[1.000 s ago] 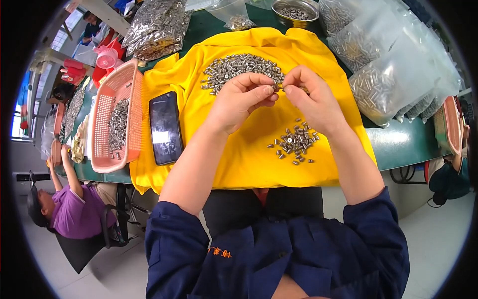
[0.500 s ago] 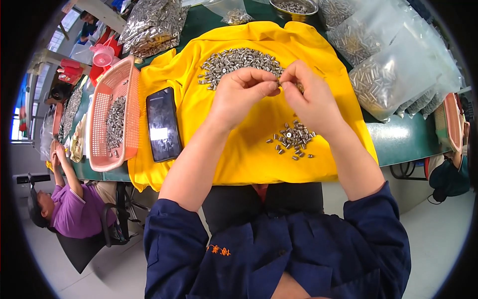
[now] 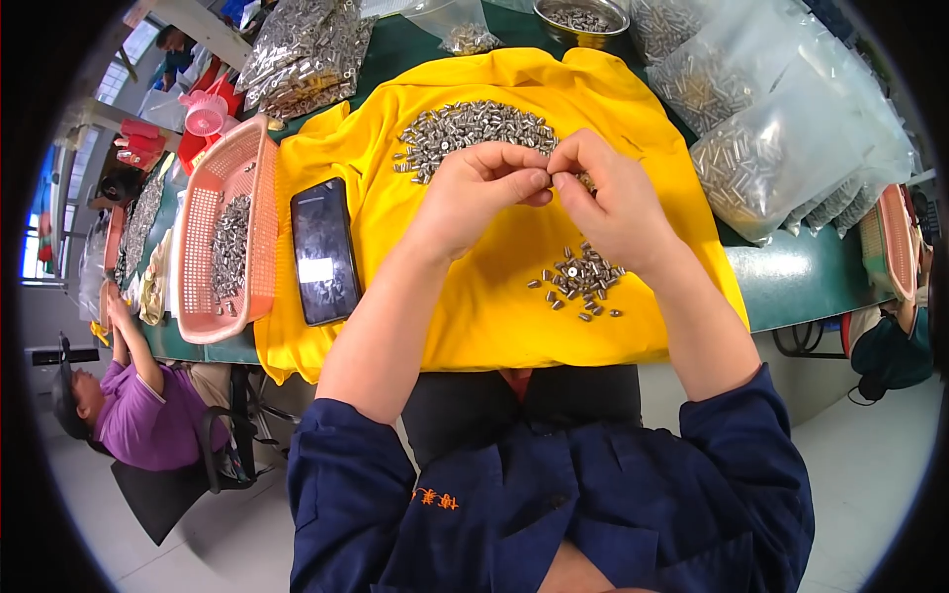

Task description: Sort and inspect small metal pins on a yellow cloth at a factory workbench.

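My left hand [image 3: 482, 195] and my right hand [image 3: 611, 203] meet fingertip to fingertip above a yellow cloth [image 3: 474, 321]. Both are closed in a pinch on a small metal part, mostly hidden by the fingers. Something small and brass-coloured [image 3: 588, 182] shows in the curl of my right hand; its kind is too small to tell. Just beyond my hands lies a large pile of small silvery metal cylinders [image 3: 465, 127]. A smaller pile of the same cylinders [image 3: 583, 277] sits nearer me, below my right hand.
A black phone [image 3: 324, 252] lies left of the piles, beside a pink plastic basket [image 3: 259, 237] holding metal parts. Clear bags of parts [image 3: 746, 163] crowd the right; another bagged heap [image 3: 306, 54] and a metal bowl [image 3: 583, 38] stand far back. A person in purple [image 3: 158, 415] sits at left.
My hands have come slightly lower and closer together, and the fingertips now cover the small part that showed between them. Both piles look the same.
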A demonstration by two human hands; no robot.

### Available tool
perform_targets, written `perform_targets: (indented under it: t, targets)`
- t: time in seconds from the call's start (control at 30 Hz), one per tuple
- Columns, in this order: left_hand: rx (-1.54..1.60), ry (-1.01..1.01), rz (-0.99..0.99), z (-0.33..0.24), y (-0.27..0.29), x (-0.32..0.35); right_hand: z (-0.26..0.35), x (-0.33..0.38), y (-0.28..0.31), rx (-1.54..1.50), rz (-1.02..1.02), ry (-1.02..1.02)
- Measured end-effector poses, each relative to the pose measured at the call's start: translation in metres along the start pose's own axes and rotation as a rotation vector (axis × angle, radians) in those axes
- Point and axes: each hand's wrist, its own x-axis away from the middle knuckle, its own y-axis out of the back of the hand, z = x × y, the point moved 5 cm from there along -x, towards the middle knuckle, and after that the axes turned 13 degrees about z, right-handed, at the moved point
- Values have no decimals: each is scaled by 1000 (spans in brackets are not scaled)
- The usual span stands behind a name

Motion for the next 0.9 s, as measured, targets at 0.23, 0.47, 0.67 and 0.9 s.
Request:
perform_targets:
  t: [0.23,0.47,0.67,0.9]
  targets:
    - [-223,-37,-181,-9,13,4,-8,1,9,-13,-86,-27]
    - [-34,-145,-20,-9,7,3,-12,0,6,-387,-19,-112]
    - [55,-131,18,-4,4,3,-4,0,3,-386,43,-47]
    - [6,-155,49,-3,3,3,6,2,4,-242,25,12]
